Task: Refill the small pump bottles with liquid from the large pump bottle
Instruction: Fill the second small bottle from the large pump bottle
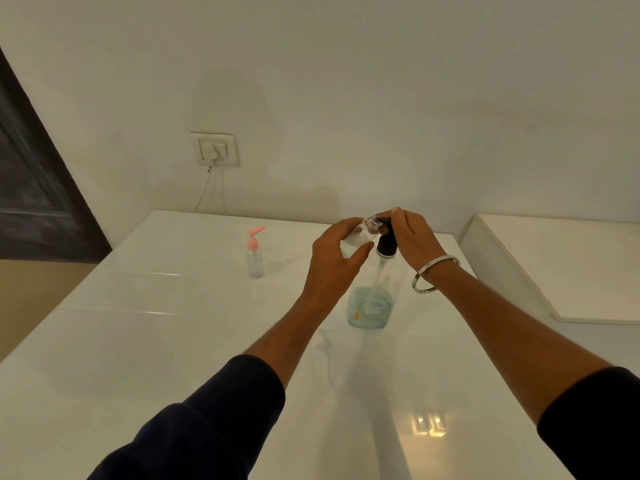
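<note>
Head view, centre frame: left hand (334, 258) grips uncapped small bottle (358, 237), tilted, neck at black pump head (386, 245) of large bottle (372, 303); right hand (412, 239) curls over pump. Pink-pump small bottle (255, 252) upright, left of centre, on white table (156, 341).

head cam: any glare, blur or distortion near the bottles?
Head view: warm lamp glare on the white table, well short of the large pump bottle; wide-angle bending at table edges; soft focus throughout, small open bottle in the left hand faint against the wall; right hand casts little shadow.
</note>
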